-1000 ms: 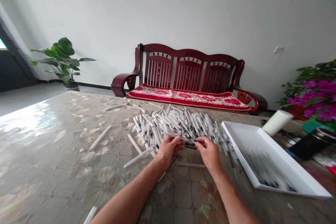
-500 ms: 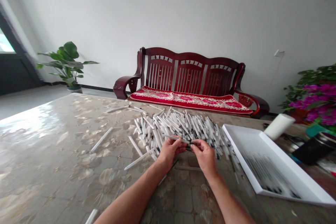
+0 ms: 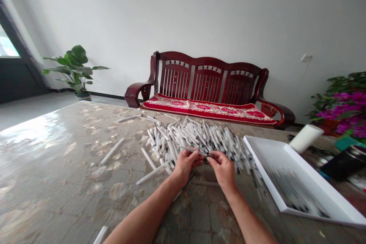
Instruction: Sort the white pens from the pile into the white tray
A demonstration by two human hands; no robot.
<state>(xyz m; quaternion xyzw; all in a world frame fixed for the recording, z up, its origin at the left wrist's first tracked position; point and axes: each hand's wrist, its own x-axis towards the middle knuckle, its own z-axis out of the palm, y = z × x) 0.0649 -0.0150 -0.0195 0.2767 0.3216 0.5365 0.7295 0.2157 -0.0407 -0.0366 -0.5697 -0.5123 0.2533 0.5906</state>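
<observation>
A large pile of white pens (image 3: 197, 137) lies on the marble-patterned table (image 3: 71, 167). My left hand (image 3: 185, 163) and my right hand (image 3: 224, 167) meet just in front of the pile. Both are closed in a pinch on one thin pen (image 3: 194, 150), the left on its white barrel, the right at its dark end. A dark thin refill lies on the table under my hands (image 3: 187, 180).
A white tray (image 3: 283, 160) holding dark pens (image 3: 291, 190) sits at the right. Loose white barrels (image 3: 112, 151) are scattered left of the pile. A white roll (image 3: 305, 138), dark objects and flowering plants (image 3: 343, 103) stand at far right. A wooden bench (image 3: 208, 87) is behind the table.
My hands have drawn closer together on the pen, the right hand moving left toward the left hand. The view shifted slightly.
</observation>
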